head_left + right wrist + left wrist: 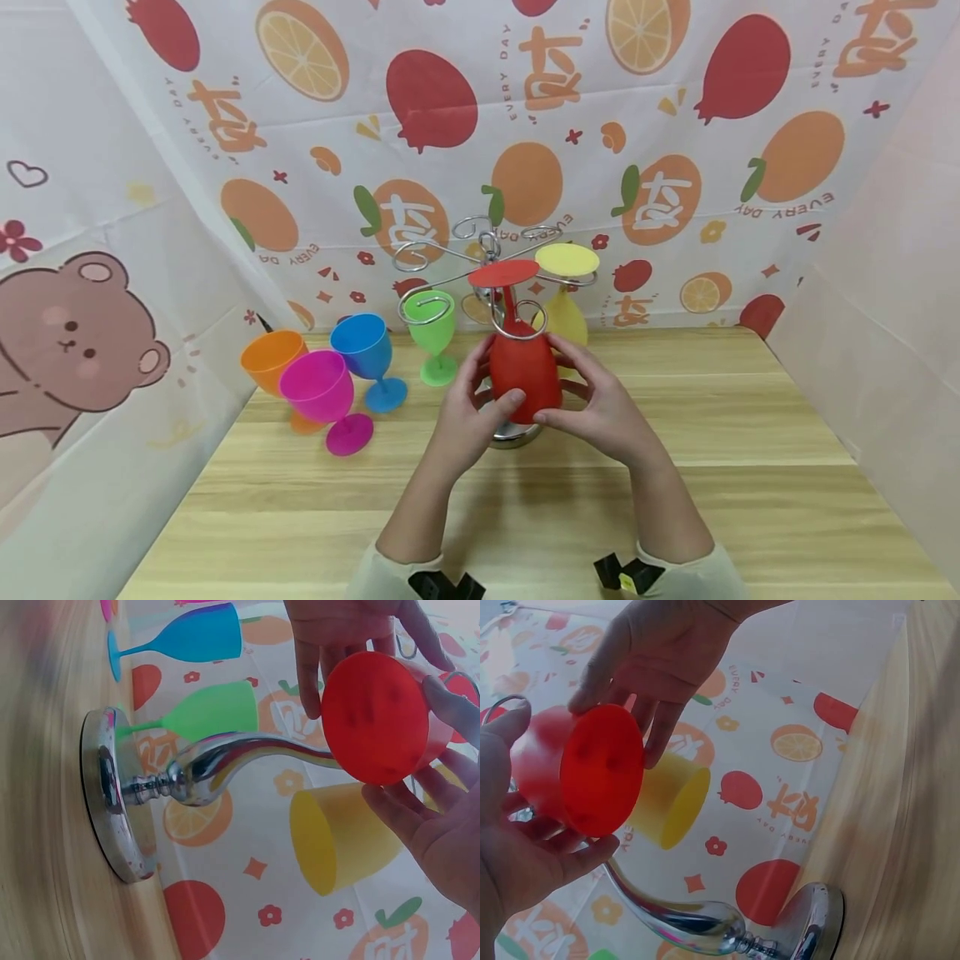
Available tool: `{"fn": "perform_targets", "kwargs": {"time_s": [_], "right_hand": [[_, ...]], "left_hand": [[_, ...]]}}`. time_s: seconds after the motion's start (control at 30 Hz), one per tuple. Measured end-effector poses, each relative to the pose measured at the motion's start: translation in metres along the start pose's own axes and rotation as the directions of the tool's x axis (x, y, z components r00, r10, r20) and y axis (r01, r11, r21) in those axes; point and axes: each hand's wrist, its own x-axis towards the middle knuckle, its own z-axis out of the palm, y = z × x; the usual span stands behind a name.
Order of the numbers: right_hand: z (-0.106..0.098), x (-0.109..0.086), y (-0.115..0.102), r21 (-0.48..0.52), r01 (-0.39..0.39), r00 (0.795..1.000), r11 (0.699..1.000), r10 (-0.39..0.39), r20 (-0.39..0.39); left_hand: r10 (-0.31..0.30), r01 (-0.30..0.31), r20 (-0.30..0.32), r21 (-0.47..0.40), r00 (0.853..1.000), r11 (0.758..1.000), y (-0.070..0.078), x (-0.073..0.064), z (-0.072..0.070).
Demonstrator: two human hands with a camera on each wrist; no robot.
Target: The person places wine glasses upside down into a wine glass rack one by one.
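Note:
Both hands hold an upside-down red goblet (pixel 525 375) by its bowl, the left hand (pixel 467 425) on one side and the right hand (pixel 603 408) on the other. Thumbs lie on its near side, while the other fingers reach round the bowl. Its stem stands at a wire ring of the silver metal rack (pixel 513 437), with the round foot above the ring. From the right wrist, the red mouth faces the camera. Behind the right hand, a yellow goblet (pixel 567 260) hangs mouth down from another ring of the rack.
To the left, a green goblet (pixel 432 329), a blue goblet (pixel 362 350), a pink goblet (pixel 318 387) and an orange goblet (pixel 272 358) stand upright on the wooden table (pixel 315 525). Curled wire arms spread from the rack's top. A fruit-print cloth (pixel 465 175) hangs behind.

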Motion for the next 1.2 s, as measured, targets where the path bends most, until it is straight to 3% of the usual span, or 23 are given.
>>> {"fn": "perform_targets", "kwargs": {"time_s": [0.47, 1.2], "right_hand": [[0.011, 0.002, 0.0, 0.029, -0.054, 0.998, 0.998, 0.053, 0.027], [0.023, 0.001, -0.004, -0.059, -0.045, 0.999, 0.997, 0.045, -0.004]], "left_hand": [[0.024, -0.024, -0.005, 0.024, 1.0, 0.999, 0.003, 0.001, -0.009], [-0.002, 0.001, 0.021, 0.046, 1.0, 0.999, 0.005, -0.001, -0.017]]}}
